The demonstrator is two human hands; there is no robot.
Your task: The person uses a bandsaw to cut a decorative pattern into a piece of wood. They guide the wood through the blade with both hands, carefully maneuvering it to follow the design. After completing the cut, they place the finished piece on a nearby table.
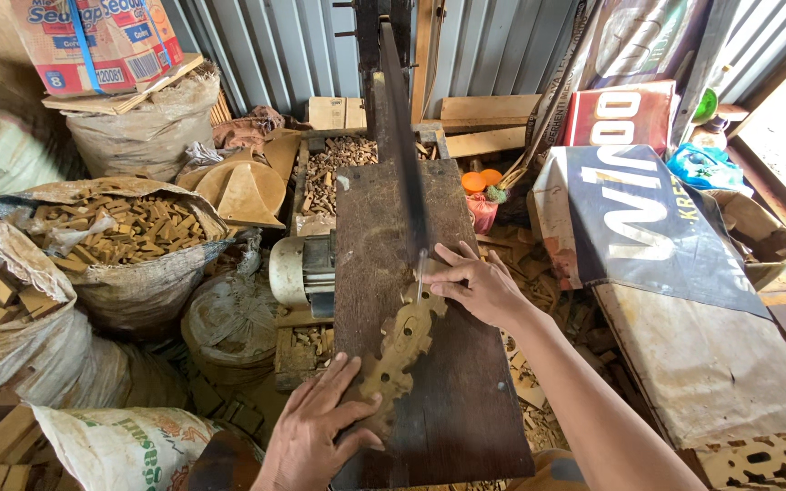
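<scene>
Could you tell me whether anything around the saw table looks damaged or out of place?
Small wood offcuts lie scattered on the floor beside the dark wooden saw table, as if spilled. Both hands, left and right, press the thin scalloped wooden cutout close to the saw blade.

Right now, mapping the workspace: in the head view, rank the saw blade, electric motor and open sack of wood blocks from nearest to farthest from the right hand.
From the right hand:
1. Saw blade, at its fingertips.
2. Electric motor, left of the table.
3. Sack of wood blocks, far left.
</scene>
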